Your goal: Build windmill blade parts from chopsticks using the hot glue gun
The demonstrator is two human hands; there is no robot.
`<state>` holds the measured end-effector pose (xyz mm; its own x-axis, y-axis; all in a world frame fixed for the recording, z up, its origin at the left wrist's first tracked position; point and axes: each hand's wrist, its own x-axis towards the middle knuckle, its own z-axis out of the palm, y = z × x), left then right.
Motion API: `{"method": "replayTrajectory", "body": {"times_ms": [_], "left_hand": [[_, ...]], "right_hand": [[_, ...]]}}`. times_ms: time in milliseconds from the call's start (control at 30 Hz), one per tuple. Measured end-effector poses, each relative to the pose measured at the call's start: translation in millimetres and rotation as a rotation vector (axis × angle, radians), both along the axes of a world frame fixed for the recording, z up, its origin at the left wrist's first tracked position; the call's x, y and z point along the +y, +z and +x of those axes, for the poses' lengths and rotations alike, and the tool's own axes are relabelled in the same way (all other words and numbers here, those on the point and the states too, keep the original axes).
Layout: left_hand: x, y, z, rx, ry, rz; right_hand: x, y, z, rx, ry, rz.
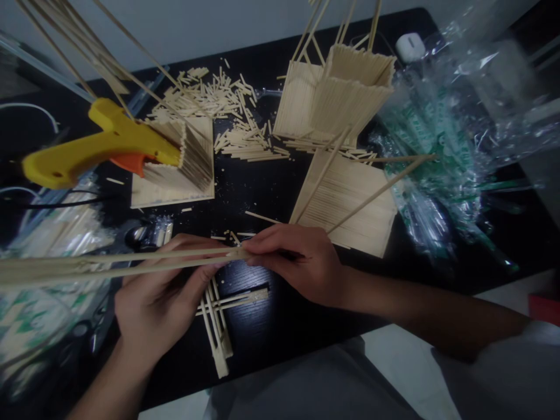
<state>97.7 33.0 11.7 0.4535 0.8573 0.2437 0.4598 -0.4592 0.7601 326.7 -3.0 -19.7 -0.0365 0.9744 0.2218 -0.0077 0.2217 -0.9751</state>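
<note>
Both hands hold a bundle of long thin wooden sticks [100, 265] that runs from the left edge toward the middle. My left hand [157, 297] is curled around the bundle from below. My right hand [297, 262] pinches the bundle's right end with fingertips pressed together. Under the hands, a small cross of glued sticks [221, 318] lies on the black table [271, 326].
A yellow glue gun [100, 149] lies at the left beside a stick-built box [184, 160]. Piles of cut sticks [219, 99], a taller stick structure [345, 93], a flat stick panel [350, 201] and clear plastic wrappers [441, 140] lie around the table. Long skewers stick up at top left.
</note>
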Motion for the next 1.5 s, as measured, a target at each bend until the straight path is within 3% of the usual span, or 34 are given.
{"method": "replayTrajectory", "body": {"times_ms": [433, 733, 1500], "left_hand": [[0.0, -1.7, -2.3, 0.045, -0.043, -0.015], [2.6, -0.7, -3.7, 0.032, -0.077, -0.005], [0.6, 0.7, 1.8, 0.029, -0.039, 0.023]], "right_hand": [[0.5, -1.3, -0.1, -0.048, -0.008, 0.058], [2.6, -7.0, 0.5, -0.104, -0.013, 0.237], [-1.8, -1.2, -0.4, -0.117, -0.023, 0.064]]}}
